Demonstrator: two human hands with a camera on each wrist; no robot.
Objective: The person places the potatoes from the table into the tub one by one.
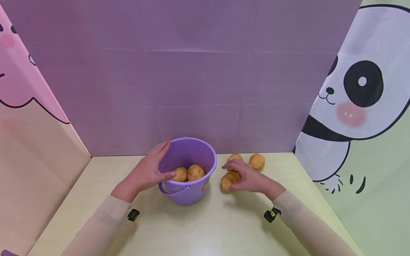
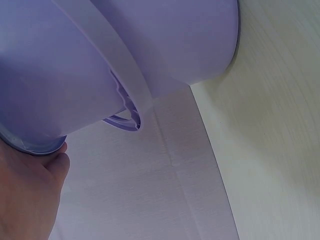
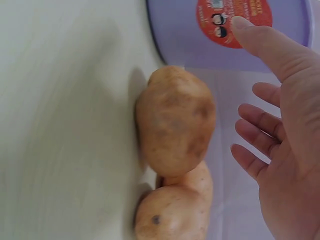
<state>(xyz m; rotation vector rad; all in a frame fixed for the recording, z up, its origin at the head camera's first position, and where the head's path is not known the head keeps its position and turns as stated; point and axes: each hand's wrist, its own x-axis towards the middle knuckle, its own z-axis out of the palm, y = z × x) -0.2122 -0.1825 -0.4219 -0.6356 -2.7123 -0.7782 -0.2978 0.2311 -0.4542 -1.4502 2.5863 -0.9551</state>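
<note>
Left hand grips purple bucket; right hand over potato

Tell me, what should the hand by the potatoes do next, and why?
Probably close the right hand around the nearest potato. Its fingers are spread just over that potato and grip nothing yet, while the left hand steadies the purple bucket, which already holds two potatoes.

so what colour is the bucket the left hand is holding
Purple bucket, clearest in the head view.
</note>
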